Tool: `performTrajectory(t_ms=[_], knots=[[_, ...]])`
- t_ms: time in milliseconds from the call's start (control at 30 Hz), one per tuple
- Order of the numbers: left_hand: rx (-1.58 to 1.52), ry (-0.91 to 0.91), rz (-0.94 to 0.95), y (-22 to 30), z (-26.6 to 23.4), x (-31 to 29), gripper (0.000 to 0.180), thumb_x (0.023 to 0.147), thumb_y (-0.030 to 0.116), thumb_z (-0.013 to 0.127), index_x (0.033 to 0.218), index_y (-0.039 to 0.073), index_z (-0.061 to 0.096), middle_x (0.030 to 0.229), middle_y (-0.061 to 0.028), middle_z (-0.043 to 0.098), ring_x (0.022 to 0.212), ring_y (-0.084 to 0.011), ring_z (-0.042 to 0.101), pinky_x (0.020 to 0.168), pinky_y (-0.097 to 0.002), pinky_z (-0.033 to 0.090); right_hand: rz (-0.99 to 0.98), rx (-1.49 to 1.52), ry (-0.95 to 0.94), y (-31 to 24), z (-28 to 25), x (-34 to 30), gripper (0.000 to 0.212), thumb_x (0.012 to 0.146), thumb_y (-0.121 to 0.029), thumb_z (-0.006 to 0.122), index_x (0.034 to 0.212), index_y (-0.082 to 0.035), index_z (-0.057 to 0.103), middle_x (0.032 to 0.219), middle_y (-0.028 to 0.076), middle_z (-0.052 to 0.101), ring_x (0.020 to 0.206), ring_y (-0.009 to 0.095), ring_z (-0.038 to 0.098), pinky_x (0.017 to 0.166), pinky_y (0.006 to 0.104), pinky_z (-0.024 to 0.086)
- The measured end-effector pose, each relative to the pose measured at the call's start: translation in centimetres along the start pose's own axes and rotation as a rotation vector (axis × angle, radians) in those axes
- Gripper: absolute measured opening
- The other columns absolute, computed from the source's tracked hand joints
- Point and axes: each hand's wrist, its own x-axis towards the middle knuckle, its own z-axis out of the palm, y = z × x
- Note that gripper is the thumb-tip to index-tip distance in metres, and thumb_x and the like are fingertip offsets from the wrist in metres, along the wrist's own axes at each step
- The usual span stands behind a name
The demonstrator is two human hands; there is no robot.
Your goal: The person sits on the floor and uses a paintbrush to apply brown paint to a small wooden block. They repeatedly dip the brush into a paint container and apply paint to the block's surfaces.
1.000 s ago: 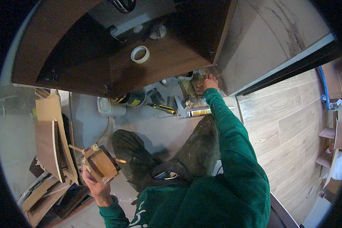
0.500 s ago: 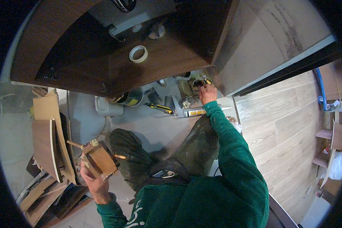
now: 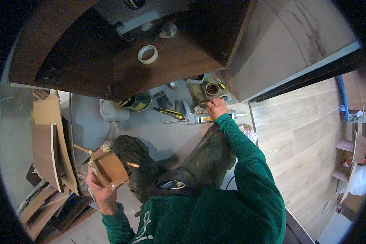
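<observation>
brown box [image 3: 114, 166] at lower left, its left side in the part-closed left hand [image 3: 103, 197], right hand [image 3: 216, 107] right of center, fingers curled, grip contents unclear, open jar [image 3: 206, 90] just above

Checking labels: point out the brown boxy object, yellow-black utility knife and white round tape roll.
Brown boxy object [image 3: 113, 167]: head view, broad face.
Yellow-black utility knife [image 3: 169, 113]: head view, handle.
White round tape roll [image 3: 149, 62]: head view, lower rim.

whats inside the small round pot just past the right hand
Through its open top, the small round pot shows a dark reddish-brown substance. The pot's bottom is covered by it, so the depth can't be seen.
</observation>
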Motion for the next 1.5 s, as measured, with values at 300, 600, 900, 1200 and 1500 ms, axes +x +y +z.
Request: performTrajectory(t_ms=[300,600,900,1200,1500], knots=[[-0.139,0.134,-0.040,1.4,0.7,-1.1,0.090,0.062,0.006,0.083,0.141,-0.001,0.038,0.128,-0.0094,0.055,0.115,-0.0237,0.057,0.095,-0.0370,0.049,0.017,-0.276,-0.290,0.5,7.2,1.3,0.020,0.074,-0.025,0.068,0.089,-0.012,0.069,0.094,0.011,0.062,0.092,0.030,0.057,0.077,0.0427,0.046],[-0.231,0.004,-0.012,1.0,1.9,1.2,0.097,0.060,0.015,0.084,0.142,0.003,0.035,0.134,-0.0128,0.049,0.118,-0.0305,0.056,0.093,-0.0433,0.053,0.605,-0.100,-0.615,-0.1,-5.3,-5.3,0.037,0.084,-0.041,0.060,0.107,-0.015,0.070,0.097,0.018,0.068,0.092,0.038,0.065,0.081,0.0475,0.052],[-0.420,-0.325,0.017,1.5,6.7,5.6,0.095,0.058,0.018,0.083,0.138,-0.006,0.039,0.133,-0.0149,0.051,0.123,-0.0271,0.053,0.104,-0.0425,0.045,0.558,0.244,-0.679,-5.1,-14.7,-2.6,0.033,0.084,-0.039,0.065,0.103,-0.013,0.074,0.096,0.017,0.071,0.089,0.032,0.068,0.082,0.0397,0.053],[-0.496,-0.557,0.030,0.7,8.9,7.0,0.090,0.059,0.006,0.077,0.140,-0.007,0.039,0.135,-0.0120,0.050,0.123,-0.0210,0.051,0.109,-0.0372,0.036,0.657,1.735,-0.452,-20.2,-22.3,10.7,0.039,0.098,-0.031,0.054,0.113,0.004,0.064,0.105,0.012,0.070,0.089,0.018,0.066,0.074,0.0307,0.052],[-0.654,-0.614,-0.071,-0.8,8.1,6.0,0.097,0.059,0.012,0.084,0.142,-0.001,0.037,0.135,-0.0114,0.051,0.123,-0.0241,0.053,0.107,-0.0407,0.042,0.658,1.826,-0.486,-23.2,-21.8,10.6,0.032,0.092,-0.011,0.054,0.119,0.005,0.059,0.112,0.010,0.066,0.103,0.017,0.062,0.082,0.0296,0.053]])
